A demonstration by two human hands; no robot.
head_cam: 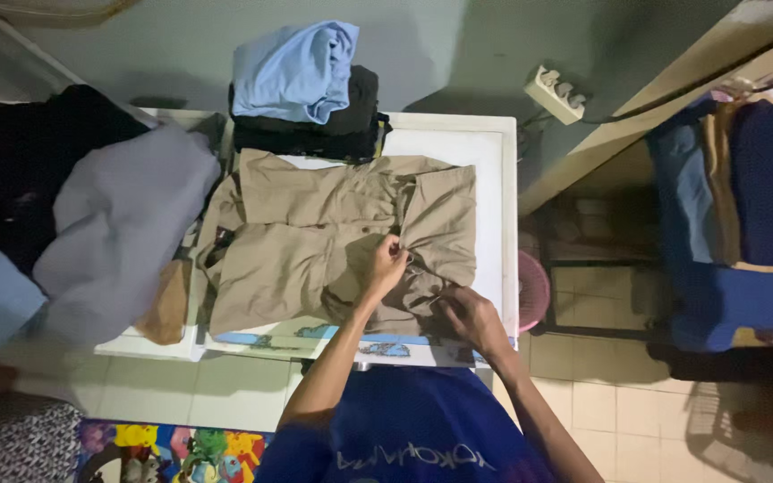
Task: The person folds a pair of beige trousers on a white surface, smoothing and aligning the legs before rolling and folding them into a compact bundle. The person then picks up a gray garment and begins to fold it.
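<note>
Both hands near, on khaki shirt (315, 241) spread flat on white table (494, 179). Left hand (386, 266) pinching a fold of cloth shut; right hand (469, 317) closed on the near hem. Shirt's long axis left to right, collar end left, partly under grey cloth (118, 224). Far edge tucked under folded stack (306, 98); fingertips buried in creases

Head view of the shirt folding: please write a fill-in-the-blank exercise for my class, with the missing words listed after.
1. Both hands, left hand and right hand, grip a ____ coloured shirt.
2. The shirt lies on a ____ table.
3. Behind the shirt, a light ____ garment tops a black pile.

Missing words: tan; white; blue
</note>
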